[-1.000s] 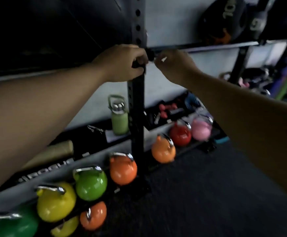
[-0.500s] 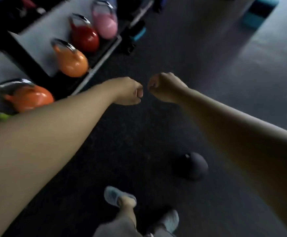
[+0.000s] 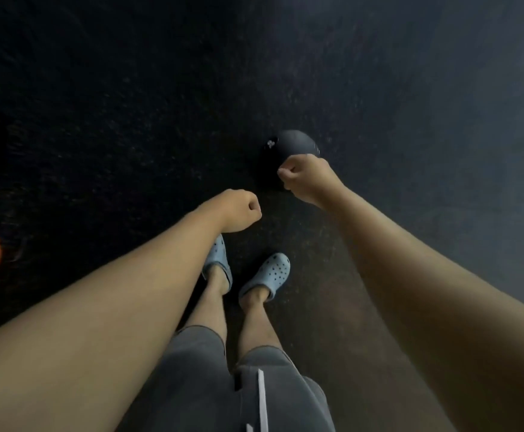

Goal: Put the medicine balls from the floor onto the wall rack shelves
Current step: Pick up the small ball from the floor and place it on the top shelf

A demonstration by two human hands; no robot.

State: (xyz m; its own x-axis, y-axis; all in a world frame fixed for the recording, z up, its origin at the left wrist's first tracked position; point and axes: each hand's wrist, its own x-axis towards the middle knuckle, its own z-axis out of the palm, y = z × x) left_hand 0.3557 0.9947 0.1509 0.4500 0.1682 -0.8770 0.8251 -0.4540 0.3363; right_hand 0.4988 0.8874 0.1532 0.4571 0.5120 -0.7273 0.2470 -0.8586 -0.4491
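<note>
Looking straight down at a dark ball [image 3: 288, 145] on the floor [image 3: 129, 104], ahead and a little right of the feet. Right hand [image 3: 306, 179] curled into an empty fist, overlapping the ball's near edge in view, probably above it rather than touching. Left hand [image 3: 239, 212] also fisted, empty, farther back to the left. Nearer by far: the right. No rack in view.

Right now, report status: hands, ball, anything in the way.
Left hand fisted, empty. Right hand fisted, no grip, above the black medicine ball. Ball on the floor, ahead of the clogs. Path clear.
</note>
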